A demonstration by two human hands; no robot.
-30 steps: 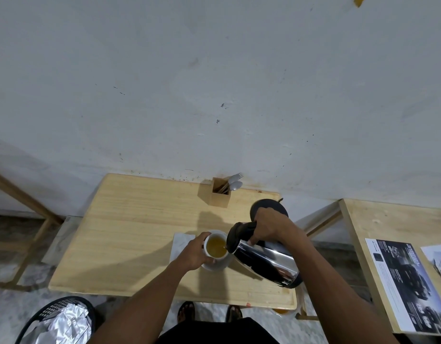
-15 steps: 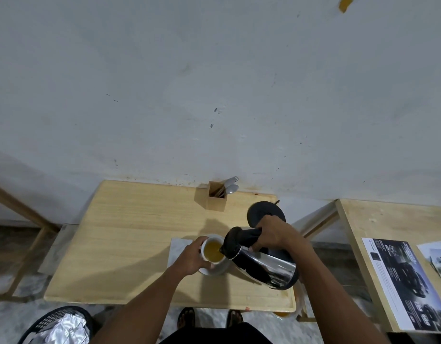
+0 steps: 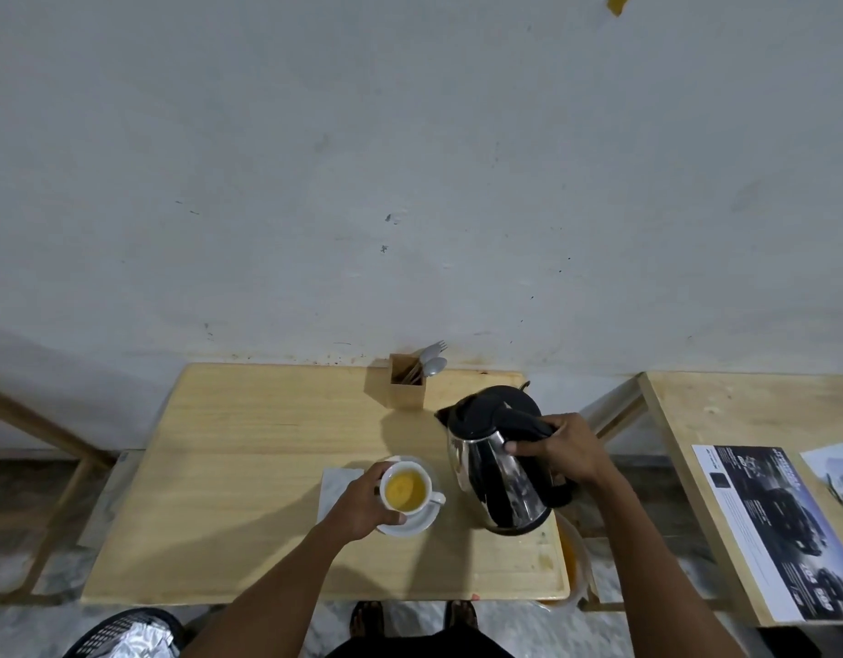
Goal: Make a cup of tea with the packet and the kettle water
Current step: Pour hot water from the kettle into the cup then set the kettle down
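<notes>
A white cup (image 3: pixel 406 489) full of yellow-brown tea stands on a white saucer (image 3: pixel 417 522) near the middle of the wooden table (image 3: pixel 248 467). My left hand (image 3: pixel 362 505) wraps around the cup's left side. My right hand (image 3: pixel 559 448) grips the black handle of the steel kettle (image 3: pixel 497 472), which is held nearly upright to the right of the cup, its spout clear of the rim. A white napkin (image 3: pixel 336 484) lies under my left hand. No tea packet is visible.
A wooden holder with a fork and spoon (image 3: pixel 410 384) stands at the table's back edge by the wall. A second table with printed sheets (image 3: pixel 770 529) is on the right. A black bin with foil (image 3: pixel 125 636) sits on the floor at lower left.
The kettle has swung from tilted over the cup back to nearly upright and shifted right, away from the rim. My left hand has stayed on the cup.
</notes>
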